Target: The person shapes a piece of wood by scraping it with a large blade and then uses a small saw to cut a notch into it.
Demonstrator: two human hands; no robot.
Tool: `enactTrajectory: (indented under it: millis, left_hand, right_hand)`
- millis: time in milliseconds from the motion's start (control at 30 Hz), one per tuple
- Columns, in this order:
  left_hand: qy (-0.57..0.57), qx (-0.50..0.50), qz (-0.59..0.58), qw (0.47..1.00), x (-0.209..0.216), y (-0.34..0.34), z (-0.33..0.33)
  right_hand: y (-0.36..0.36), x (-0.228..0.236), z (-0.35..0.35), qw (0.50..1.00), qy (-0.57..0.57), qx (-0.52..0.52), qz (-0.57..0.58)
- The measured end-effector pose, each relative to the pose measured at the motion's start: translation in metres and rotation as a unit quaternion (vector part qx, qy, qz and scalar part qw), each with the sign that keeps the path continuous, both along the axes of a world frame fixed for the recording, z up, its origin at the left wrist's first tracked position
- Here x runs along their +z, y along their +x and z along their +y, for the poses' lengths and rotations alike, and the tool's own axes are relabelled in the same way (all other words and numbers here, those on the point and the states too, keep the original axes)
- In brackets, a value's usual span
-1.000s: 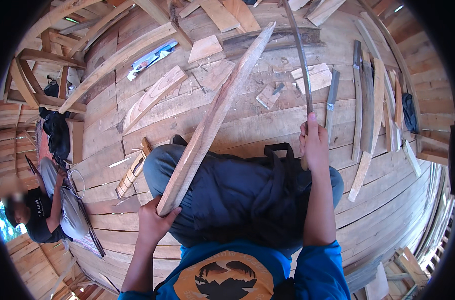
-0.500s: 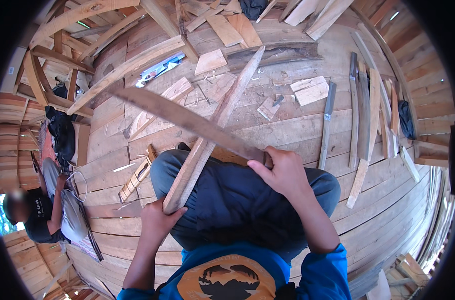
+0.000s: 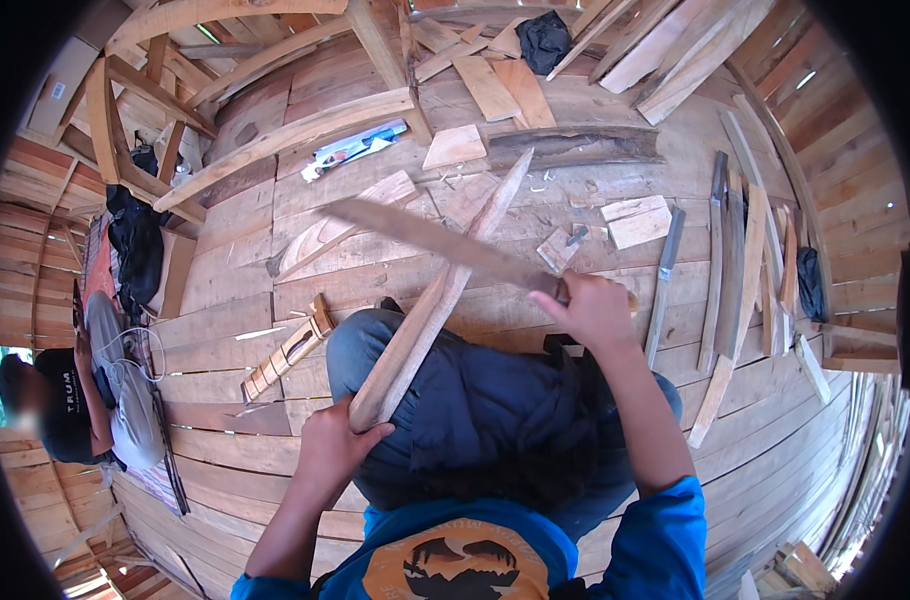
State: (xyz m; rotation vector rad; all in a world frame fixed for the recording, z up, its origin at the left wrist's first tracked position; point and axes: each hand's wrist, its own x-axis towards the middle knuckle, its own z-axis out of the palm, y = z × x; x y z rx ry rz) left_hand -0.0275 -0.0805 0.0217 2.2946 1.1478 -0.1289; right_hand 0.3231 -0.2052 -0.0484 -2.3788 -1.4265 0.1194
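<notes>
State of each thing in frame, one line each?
Long tapered wooden slat: propped across the lap, near end gripped, far end on the plank floor.
Long flat blade: raised, crossing over the slat, motion-blurred.
Left hand: closed on the slat's near end.
Right hand: closed on the blade's handle.
Small wooden hand tool: lying on the floor, untouched.

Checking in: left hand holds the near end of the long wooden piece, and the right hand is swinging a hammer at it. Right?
Not quite. The left hand does grip the long wooden piece at its near end, but the right hand holds a long flat blade, not a hammer. The head view shows it.
</notes>
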Motion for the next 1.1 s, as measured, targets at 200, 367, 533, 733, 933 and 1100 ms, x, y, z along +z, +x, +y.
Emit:
enactTrajectory:
  millis: [200,367,533,733,933,1100]
  left_hand:
    - [0.028,-0.013,0.030,0.999,-0.004,0.008,-0.002]
    - [0.048,-0.046,0.066,0.996,0.002,0.024,-0.005]
    - [0.082,-0.059,0.074,0.992,0.003,0.023,-0.015]
    - [0.103,-0.063,0.036,0.992,0.002,0.017,-0.022]
    - [0.068,-0.044,0.045,0.996,0.010,0.019,-0.023]
    - [0.088,-0.052,0.030,0.994,0.019,0.005,-0.026]
  right_hand:
    - [0.079,0.008,-0.046,0.966,-0.020,-0.251,0.067]
    - [0.030,0.014,-0.047,0.939,0.100,-0.221,0.245]
    - [-0.038,0.027,-0.015,0.888,0.030,-0.048,0.457]
    - [-0.033,0.037,-0.028,0.766,-0.009,-0.058,0.640]
    - [-0.015,0.039,-0.044,0.651,0.077,-0.148,0.741]
    - [-0.022,0.041,-0.059,0.499,0.108,-0.150,0.847]
